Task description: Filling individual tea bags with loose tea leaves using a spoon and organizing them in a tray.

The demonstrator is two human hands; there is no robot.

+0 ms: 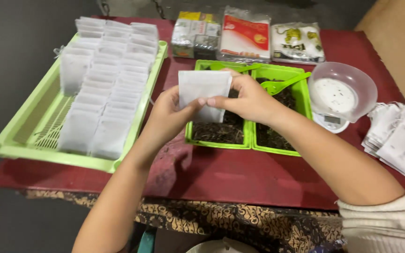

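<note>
A small white paper sachet [203, 89] is held up between both hands above the table. My left hand [167, 117] pinches its lower left side and my right hand [245, 97] grips its right edge and top. Directly beneath are two green trays of dark loose tea leaves, the left tray [216, 142] and the right tray [304, 100], each with a green scoop [282, 83] resting in it.
A large green slotted tray [33, 136] at the left holds rows of several filled white sachets [104, 79]. A small scale with a clear bowl [341, 93] stands at the right, next to a pile of empty sachets [399, 138]. Packaged tea packs [247, 35] lie along the back edge.
</note>
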